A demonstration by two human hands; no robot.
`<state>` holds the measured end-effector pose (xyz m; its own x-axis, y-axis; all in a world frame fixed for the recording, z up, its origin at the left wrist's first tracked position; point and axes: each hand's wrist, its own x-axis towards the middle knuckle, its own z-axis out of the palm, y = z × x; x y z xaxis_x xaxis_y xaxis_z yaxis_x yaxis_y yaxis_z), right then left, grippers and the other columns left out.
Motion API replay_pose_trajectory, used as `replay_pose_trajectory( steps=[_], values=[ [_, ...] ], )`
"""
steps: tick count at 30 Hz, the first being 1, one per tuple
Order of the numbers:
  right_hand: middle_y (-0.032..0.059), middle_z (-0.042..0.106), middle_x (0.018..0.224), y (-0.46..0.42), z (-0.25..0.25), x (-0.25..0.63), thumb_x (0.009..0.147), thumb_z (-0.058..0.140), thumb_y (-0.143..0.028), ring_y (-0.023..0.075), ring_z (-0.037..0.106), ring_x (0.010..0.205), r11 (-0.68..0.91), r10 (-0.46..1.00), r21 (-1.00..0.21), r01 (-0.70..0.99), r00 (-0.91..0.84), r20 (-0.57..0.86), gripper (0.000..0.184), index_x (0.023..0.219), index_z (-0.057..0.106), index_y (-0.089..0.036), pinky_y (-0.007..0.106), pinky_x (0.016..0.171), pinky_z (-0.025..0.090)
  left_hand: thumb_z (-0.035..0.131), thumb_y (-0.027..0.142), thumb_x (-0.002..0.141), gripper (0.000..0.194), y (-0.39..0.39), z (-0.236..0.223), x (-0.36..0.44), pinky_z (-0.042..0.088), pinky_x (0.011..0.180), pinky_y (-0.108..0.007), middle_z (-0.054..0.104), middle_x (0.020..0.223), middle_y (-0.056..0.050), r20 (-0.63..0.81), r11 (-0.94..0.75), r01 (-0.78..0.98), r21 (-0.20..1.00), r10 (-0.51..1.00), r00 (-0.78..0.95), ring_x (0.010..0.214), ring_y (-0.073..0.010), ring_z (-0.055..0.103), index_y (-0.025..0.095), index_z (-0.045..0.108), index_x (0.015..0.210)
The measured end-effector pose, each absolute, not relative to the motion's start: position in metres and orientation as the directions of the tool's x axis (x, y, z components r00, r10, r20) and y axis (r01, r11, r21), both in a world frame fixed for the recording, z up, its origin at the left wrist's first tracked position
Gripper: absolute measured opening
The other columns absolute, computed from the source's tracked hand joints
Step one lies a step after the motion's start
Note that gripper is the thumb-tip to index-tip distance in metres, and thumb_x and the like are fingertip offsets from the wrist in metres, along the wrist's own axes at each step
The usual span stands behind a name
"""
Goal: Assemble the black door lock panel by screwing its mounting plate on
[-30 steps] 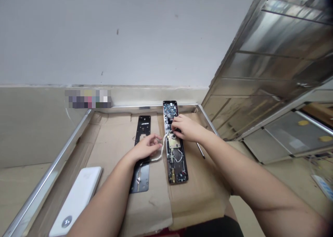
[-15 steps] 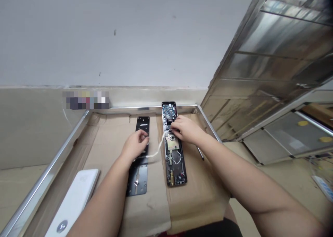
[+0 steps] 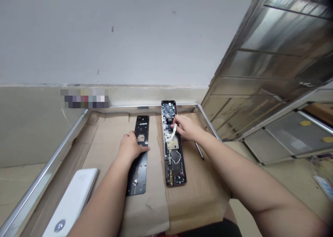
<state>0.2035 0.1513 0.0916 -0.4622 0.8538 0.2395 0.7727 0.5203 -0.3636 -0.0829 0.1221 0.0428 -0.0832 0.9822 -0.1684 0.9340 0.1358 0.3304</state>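
Observation:
A long black electronic door lock housing [image 3: 185, 174] lies with its inside up, showing a circuit board [image 3: 169, 111], a metal square-holed block and a brass cylinder. Over its middle, my right hand [image 3: 186, 128] pinches a white cable [image 3: 172, 134] that curls down onto the metal block. Some of the housing is hidden behind those fingers. To the left, a flat black metal mounting plate [image 3: 140, 169] with holes and a slot lies parallel to it. My left hand [image 3: 128, 146] grips this plate across its width, thumb at the right edge and fingers at the left.
Brown cardboard [image 3: 152, 212] lines the metal-framed table [image 3: 52, 173]. A white oblong device [image 3: 74, 199] lies at the left, and a thin dark rod [image 3: 199, 151] is by my right forearm. A wall stands behind, with a metal door [image 3: 234, 95] at the right.
My left hand has opened off the white cable and moved down-left onto the mounting plate. The cable, formerly stretched toward the plate, now bunches over the housing beneath my right hand.

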Motion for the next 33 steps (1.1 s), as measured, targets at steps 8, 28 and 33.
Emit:
replay_pose_trajectory(
  steps=[8, 28, 33],
  values=[
    [0.0056, 0.065, 0.084, 0.16, 0.086, 0.21, 0.093, 0.057, -0.024, 0.0203, 0.057, 0.079, 0.583, 0.812, -0.417, 0.697, -0.507, 0.288, 0.014, 0.081, 0.06, -0.02, 0.03, 0.073, 0.04, 0.092, 0.044, 0.051, 0.069, 0.142, 0.028, -0.1, 0.052, 0.078, -0.039, 0.072, 0.105, -0.016, -0.213, 0.171, 0.788, 0.591, 0.976, -0.052, 0.098, -0.036, 0.069, 0.019, 0.055, 0.103],
    [0.0062, 0.064, 0.09, 0.161, 0.08, 0.21, 0.088, 0.07, -0.027, 0.0224, 0.052, 0.088, 0.622, 0.779, -0.397, 0.675, -0.479, 0.405, 0.014, 0.077, 0.066, -0.019, 0.037, 0.084, 0.044, 0.068, 0.02, 0.072, 0.024, 0.136, 0.059, -0.099, 0.042, 0.042, -0.019, 0.063, 0.069, 0.001, -0.412, 0.424, -0.197, 0.884, 0.905, 0.101, 0.045, -0.01, 0.054, 0.02, 0.048, 0.084],
    [0.0056, 0.064, 0.089, 0.162, 0.079, 0.209, 0.089, 0.069, -0.028, 0.0219, 0.052, 0.088, 0.625, 0.777, -0.399, 0.671, -0.49, 0.394, 0.015, 0.077, 0.067, -0.02, 0.037, 0.084, 0.043, 0.064, 0.018, 0.072, 0.022, 0.132, 0.062, -0.106, 0.044, 0.042, -0.021, 0.06, 0.07, 0.001, -0.468, 0.515, -0.184, 0.837, 0.849, 0.246, 0.044, -0.0109, 0.052, 0.02, 0.046, 0.084]
  ],
)
